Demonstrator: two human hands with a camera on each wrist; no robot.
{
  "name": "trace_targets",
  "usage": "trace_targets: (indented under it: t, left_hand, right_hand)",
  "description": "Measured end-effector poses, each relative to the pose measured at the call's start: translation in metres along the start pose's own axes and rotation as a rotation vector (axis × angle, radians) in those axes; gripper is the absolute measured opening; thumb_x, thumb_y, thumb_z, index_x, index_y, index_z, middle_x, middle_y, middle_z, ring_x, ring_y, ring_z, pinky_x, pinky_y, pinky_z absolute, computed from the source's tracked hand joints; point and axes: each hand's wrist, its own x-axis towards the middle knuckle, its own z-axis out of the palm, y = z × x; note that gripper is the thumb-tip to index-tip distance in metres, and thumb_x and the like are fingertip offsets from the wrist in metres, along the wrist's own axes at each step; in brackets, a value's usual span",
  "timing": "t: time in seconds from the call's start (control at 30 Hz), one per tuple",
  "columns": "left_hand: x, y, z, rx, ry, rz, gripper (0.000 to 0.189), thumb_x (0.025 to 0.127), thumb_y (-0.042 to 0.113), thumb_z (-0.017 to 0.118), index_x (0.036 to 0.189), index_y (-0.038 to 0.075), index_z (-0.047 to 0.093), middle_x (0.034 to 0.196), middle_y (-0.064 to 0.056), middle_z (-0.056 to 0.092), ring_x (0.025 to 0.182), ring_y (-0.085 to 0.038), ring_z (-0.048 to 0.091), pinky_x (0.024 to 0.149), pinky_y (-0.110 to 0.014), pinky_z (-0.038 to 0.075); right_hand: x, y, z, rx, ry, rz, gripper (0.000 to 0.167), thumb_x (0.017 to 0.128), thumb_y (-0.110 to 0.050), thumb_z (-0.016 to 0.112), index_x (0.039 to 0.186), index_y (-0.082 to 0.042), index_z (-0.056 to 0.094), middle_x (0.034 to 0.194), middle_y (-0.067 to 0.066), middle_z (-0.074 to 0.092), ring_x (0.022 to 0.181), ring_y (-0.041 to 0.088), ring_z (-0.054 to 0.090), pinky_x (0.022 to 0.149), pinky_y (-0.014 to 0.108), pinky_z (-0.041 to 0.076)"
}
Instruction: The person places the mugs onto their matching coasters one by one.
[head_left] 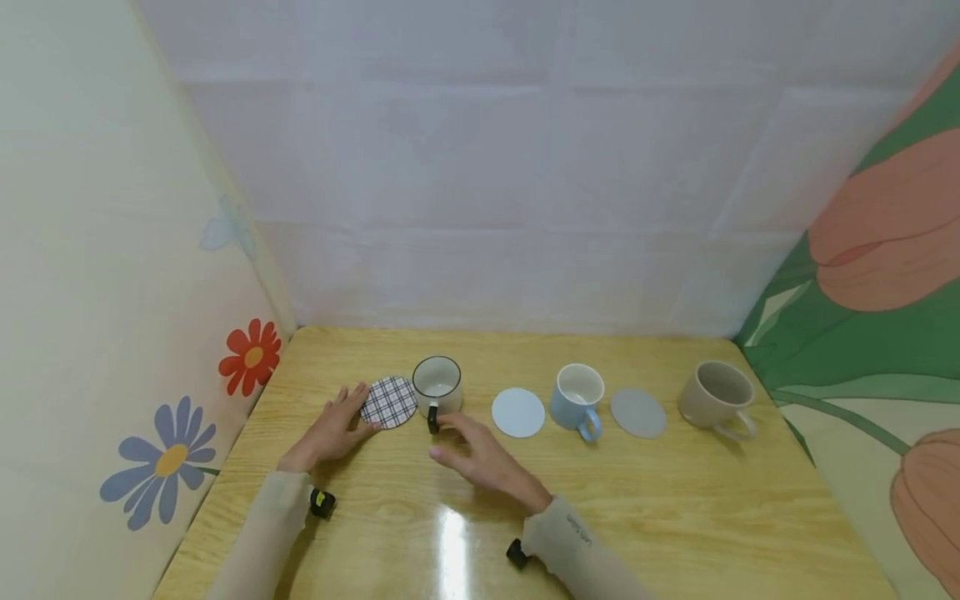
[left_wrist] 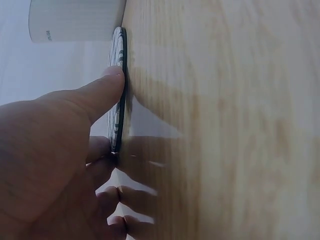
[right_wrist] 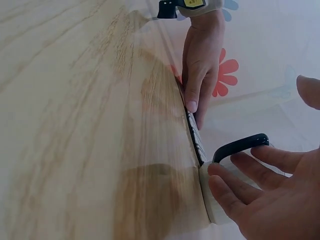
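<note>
In the head view my left hand (head_left: 334, 432) rests on the table at the left edge of a round black-and-white plaid coaster (head_left: 388, 402). In the left wrist view the thumb (left_wrist: 114, 75) touches the coaster's rim, and the other fingers rest beside it, loosely bent. A white mug (head_left: 437, 381) with a dark rim stands upright close to the coaster's right side. Its black handle (right_wrist: 240, 144) points toward me. My right hand (head_left: 480, 454) is at this handle, fingers loosely extended, fingertips at or touching it, thumb apart.
Rightward along the wooden table (head_left: 405, 517) lie a pale blue round coaster (head_left: 518, 412), a blue-and-white mug (head_left: 576, 398), a grey round coaster (head_left: 638, 413) and a beige mug (head_left: 712, 396). A white cloth wall (head_left: 495, 192) stands behind, with printed cloths at both sides.
</note>
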Motion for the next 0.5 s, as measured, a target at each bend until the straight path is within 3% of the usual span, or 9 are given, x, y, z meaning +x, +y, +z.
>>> trace_targets:
  t: [0.5]
  left_hand:
    - [-0.002, 0.004, -0.001, -0.016, 0.005, 0.003, 0.078, 0.107, 0.029, 0.067, 0.164, -0.008, 0.029, 0.172, -0.03, 0.022, 0.158, -0.061, 0.009, 0.124, -0.08, 0.007]
  right_hand:
    - [0.013, 0.005, 0.008, 0.162, -0.067, 0.056, 0.056, 0.111, -0.033, 0.058, 0.149, 0.009, 0.051, 0.146, 0.025, 0.063, 0.131, 0.038, 0.066, 0.114, 0.04, 0.054]
